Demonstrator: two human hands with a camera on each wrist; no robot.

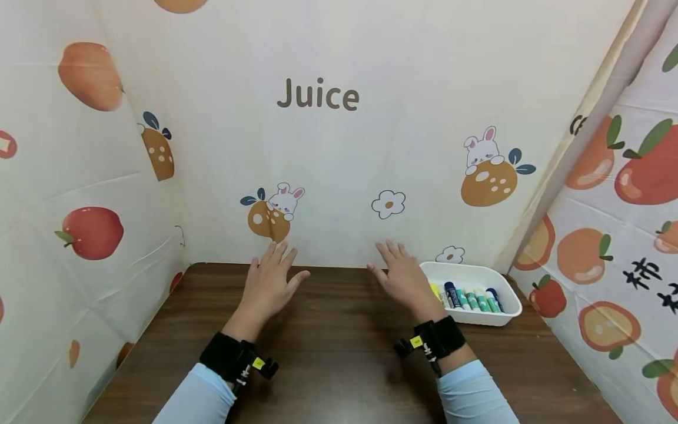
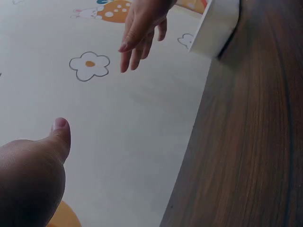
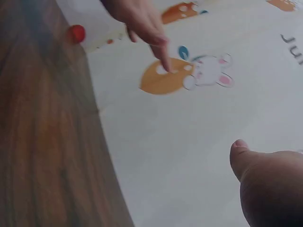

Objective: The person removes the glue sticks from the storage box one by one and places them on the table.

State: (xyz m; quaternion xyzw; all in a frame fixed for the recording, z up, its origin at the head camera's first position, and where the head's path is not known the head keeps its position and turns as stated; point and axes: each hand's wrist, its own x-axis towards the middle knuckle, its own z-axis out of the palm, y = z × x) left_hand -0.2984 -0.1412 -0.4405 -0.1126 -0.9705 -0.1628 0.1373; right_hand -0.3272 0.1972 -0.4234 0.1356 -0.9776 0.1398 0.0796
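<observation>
Both hands are held out over the far part of the brown table (image 1: 339, 347), palms down and holding nothing. The left hand (image 1: 269, 285) has its fingers straight and spread, thumb out to the right. The right hand (image 1: 405, 280) is likewise stretched forward, thumb pointing left, just left of a white tray (image 1: 477, 318). In the tray lie several marker-like tubes with green, white, dark blue and yellow parts, among them a dark blue one (image 1: 452, 294). In the left wrist view the left thumb (image 2: 59, 137) stands out from the hand.
A white printed cloth (image 1: 339, 176) with fruit, rabbits and the word Juice hangs behind the table. More printed cloth closes off the left side (image 1: 106, 176) and right side (image 1: 609, 247). The tray stands at the table's back right corner.
</observation>
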